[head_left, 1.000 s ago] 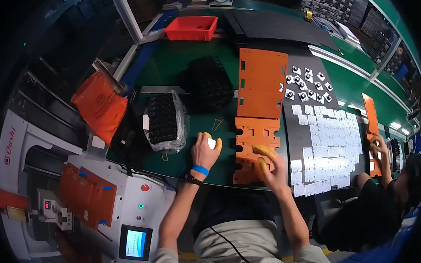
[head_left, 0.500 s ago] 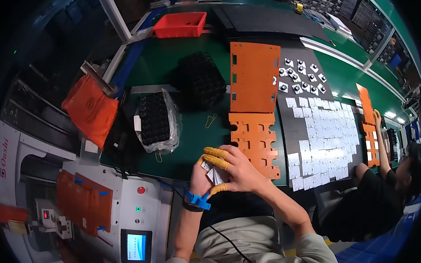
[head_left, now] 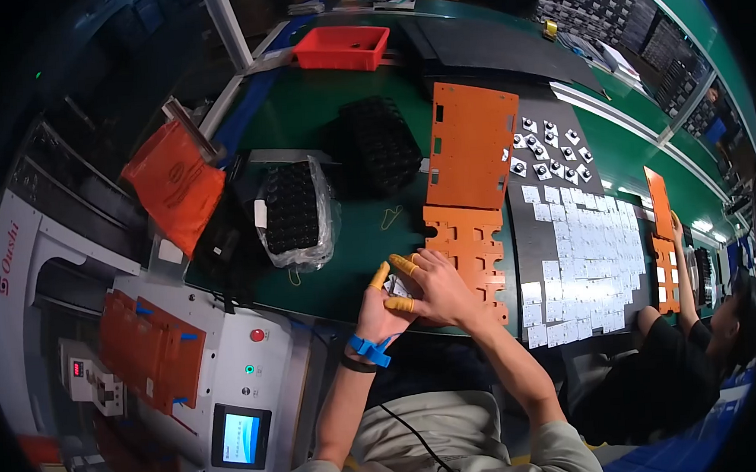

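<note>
Over the green bench's front edge, my two hands meet around a small stack of white boards [head_left: 396, 288]. My left hand [head_left: 380, 312], with a blue strap at the wrist, is closed around the boards from the left. From the right, my right hand [head_left: 444, 291] pinches the same boards with fingers in yellow finger cots. My fingers cover much of the stack. Just beyond my right hand lies an orange fixture plate [head_left: 468, 222] with notched cutouts, and a flat orange panel [head_left: 474, 144] adjoins its far edge.
Right of the fixture, many white boards [head_left: 591, 257] cover a dark mat, with black-topped pieces [head_left: 555, 152] behind. A bagged black tray [head_left: 293, 215], a black tray stack [head_left: 378, 145] and a red bin [head_left: 342, 48] stand left. A machine [head_left: 228, 332] flanks me; a co-worker [head_left: 662, 357] sits right.
My hands have moved slightly up and to the right in the picture, still closed around the boards. My right fingers have shifted on the stack. The whole view has shifted slightly.
</note>
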A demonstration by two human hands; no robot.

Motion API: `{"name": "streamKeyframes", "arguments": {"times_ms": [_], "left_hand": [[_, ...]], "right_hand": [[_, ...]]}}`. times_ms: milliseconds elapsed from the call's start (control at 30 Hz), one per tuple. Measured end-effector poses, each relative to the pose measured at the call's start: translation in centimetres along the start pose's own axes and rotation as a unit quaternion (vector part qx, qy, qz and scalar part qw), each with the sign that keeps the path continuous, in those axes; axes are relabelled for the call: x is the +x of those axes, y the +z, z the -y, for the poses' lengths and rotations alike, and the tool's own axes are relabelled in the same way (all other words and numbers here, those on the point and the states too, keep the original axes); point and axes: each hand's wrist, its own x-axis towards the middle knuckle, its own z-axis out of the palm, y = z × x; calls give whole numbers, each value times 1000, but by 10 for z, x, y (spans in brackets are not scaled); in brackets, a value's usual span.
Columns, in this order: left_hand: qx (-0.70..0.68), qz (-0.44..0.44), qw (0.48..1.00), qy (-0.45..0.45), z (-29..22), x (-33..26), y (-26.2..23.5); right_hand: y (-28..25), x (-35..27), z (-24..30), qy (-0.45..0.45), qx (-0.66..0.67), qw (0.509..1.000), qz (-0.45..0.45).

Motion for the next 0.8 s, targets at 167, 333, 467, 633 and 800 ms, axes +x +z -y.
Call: {"name": "streamKeyframes", "arguments": {"times_ms": [167, 333, 467, 633, 800], "left_hand": [[114, 31, 992, 46, -13, -5, -29], [202, 20, 977, 62, -20, -17, -34], [296, 7, 951, 88, -28, -33, -33], [316, 47, 946, 50, -39, -47, -39], [197, 110, 972, 68, -29, -36, -55]], "right_hand": [[-9, 1, 13, -12, 79, 996, 34], [-11, 8, 22, 9, 143, 985, 98], [-13, 15, 30, 32, 214, 966, 139], [-6, 23, 39, -10, 212, 968, 134], [7, 22, 37, -30, 181, 977, 109]]}}
